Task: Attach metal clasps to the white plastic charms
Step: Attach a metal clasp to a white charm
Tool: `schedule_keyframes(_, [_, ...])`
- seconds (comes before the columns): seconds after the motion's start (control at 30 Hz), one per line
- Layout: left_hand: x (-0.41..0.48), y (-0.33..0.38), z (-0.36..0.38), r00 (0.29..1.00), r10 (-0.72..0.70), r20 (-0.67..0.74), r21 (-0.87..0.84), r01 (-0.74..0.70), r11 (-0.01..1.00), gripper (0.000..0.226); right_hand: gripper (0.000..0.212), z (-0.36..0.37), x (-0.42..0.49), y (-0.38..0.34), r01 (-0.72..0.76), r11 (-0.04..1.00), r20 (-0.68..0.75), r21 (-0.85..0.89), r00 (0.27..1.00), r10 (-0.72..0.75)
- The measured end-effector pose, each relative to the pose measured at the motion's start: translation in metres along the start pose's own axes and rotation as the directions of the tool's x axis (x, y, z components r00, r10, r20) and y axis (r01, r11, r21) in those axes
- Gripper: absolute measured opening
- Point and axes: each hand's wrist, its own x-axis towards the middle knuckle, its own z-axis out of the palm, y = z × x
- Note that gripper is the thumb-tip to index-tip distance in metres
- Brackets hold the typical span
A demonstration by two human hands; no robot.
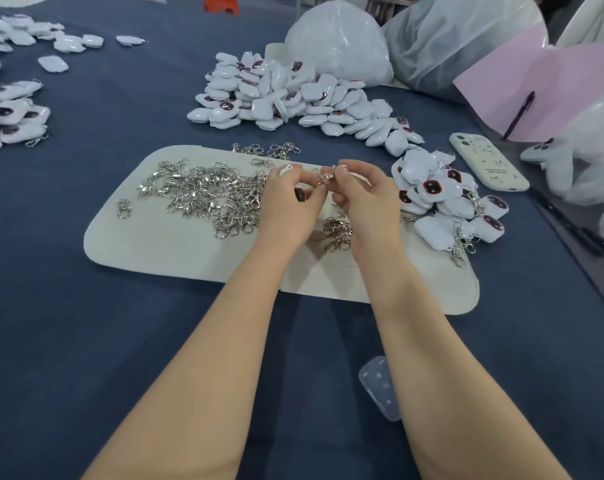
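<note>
From the head view, both hands meet above the far edge of a white mat (pixel 189 247) that lies on the blue table (pixel 86 323). The left hand (pixel 290 202) has its fingers curled round one white charm (pixel 286 169), which shows only as a white corner above the knuckles and a dark patch under the thumb. The right hand (pixel 366 197) pinches one metal clasp (pixel 327 176) between thumb and forefinger. The clasp bridges the gap between the two sets of fingertips, touching both.

On the left half of the mat lies a heap of clasps (pixel 207 195), too tangled to count, with one stray clasp (pixel 124 208) apart near the left end. A small cluster of clasps (pixel 336 230) sits under the right wrist. At the mat's right end lies a pile of charms with clasps on (pixel 449 202). A larger pile of bare charms (pixel 293 98) lies toward the far edge of the table, in numbers past counting. One phone (pixel 487 162) rests near the right edge.
</note>
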Motion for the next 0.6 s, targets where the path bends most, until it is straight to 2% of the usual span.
schedule_keyframes(0.13, [0.002, -0.001, -0.002, 0.999, -0.03, -0.013, 0.01, 0.03, 0.999, 0.007, 0.012, 0.0, 0.001, 0.0, 0.012, 0.999, -0.033, -0.033, 0.999, -0.013])
schedule_keyframes(0.23, [0.002, -0.001, -0.003, 0.997, -0.071, -0.032, -0.055, 0.07, 0.996, 0.003, 0.015, -0.001, 0.001, 0.002, 0.089, 0.961, -0.066, -0.261, 0.992, -0.11])
schedule_keyframes(0.33, [0.004, -0.001, -0.005, 0.996, -0.06, -0.069, -0.038, 0.057, 0.998, 0.007, 0.018, -0.002, 0.0, 0.004, 0.246, 0.81, 0.066, -0.532, 0.966, -0.25])
schedule_keyframes(0.4, [0.004, -0.001, -0.005, 0.997, -0.028, -0.071, -0.001, 0.028, 1.0, 0.008, 0.025, -0.001, -0.002, 0.004, 0.376, 0.688, 0.204, -0.621, 0.925, -0.321])
schedule_keyframes(0.43, [0.003, -0.001, -0.005, 0.997, -0.017, -0.07, 0.016, 0.018, 1.0, 0.008, 0.027, 0.0, -0.003, 0.005, 0.417, 0.66, 0.258, -0.625, 0.908, -0.329])
schedule_keyframes(0.5, [0.004, -0.001, -0.006, 0.997, -0.021, -0.075, 0.007, 0.021, 1.0, 0.006, 0.029, 0.002, -0.005, 0.007, 0.416, 0.688, 0.314, -0.595, 0.908, -0.277])
schedule_keyframes(0.6, [0.005, 0.0, -0.007, 0.998, -0.045, -0.045, -0.018, 0.044, 0.999, 0.014, 0.024, 0.004, -0.004, 0.011, 0.364, 0.748, 0.297, -0.555, 0.927, -0.23])
